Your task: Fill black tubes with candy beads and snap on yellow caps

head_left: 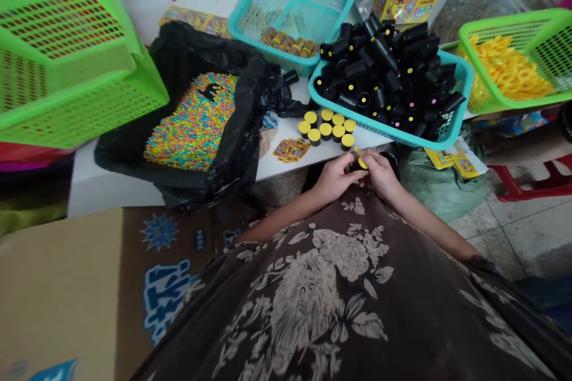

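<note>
Close to my body, at the table's front edge, both hands are closed around a small black container with a yellow cap (362, 163). My left hand (334, 177) grips it from the left, fingers curled. My right hand (379, 174) has its fingers bent over the other side, partly hiding it. Just beyond stand several black containers with yellow caps (326, 130), grouped upright on the white table. Beside them lies a small pile of orange-yellow stickers or packets (291, 149). Behind, a turquoise basket (388, 131) is heaped with black cylindrical tubes (375, 71), some with yellow or pink dots.
At left, a container lined with a black bag (241, 149) holds many tiny colourful candies (192, 125). Green baskets (84, 101) flank both sides; the right one holds yellow plastic pieces (513, 68). Another turquoise basket (295, 12) stands behind. A cardboard box (62, 286) sits lower left.
</note>
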### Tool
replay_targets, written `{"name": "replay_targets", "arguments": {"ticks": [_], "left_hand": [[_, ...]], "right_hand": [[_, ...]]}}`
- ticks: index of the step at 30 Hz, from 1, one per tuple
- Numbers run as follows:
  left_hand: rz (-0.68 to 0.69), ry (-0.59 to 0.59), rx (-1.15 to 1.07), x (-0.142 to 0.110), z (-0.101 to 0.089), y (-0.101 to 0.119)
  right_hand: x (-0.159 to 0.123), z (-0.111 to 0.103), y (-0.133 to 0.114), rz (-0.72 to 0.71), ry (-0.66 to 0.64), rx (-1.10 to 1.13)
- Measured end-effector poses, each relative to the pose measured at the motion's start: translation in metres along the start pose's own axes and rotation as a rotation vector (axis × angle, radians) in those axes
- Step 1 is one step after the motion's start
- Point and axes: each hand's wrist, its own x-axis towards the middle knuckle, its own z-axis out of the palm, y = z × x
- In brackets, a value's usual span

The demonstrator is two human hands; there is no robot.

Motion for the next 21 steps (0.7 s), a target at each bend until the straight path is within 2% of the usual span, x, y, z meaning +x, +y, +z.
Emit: {"name": "replay_targets", "arguments": {"ticks": [3,6,8,21], "left_hand": [[-0.056,-0.012,-0.018,0.001,-0.001,0.001],[-0.2,-0.099,-0.16,0.001,-0.002,0.0],[-0.256,-0.103,-0.232,0.0,-0.001,0.001],[-0.158,-0.02,-0.245,-0.001,0.009,0.0]], "right_hand": [[0.0,0.001,0.002,-0.02,0.007,-0.002],[0.0,0.001,0.002,-0.022,0.0,0.015],[0.0,0.001,0.003,-0.034,0.002,0.013],[-0.004,-0.002,0.014,-0.176,0.036,-0.099]]}}
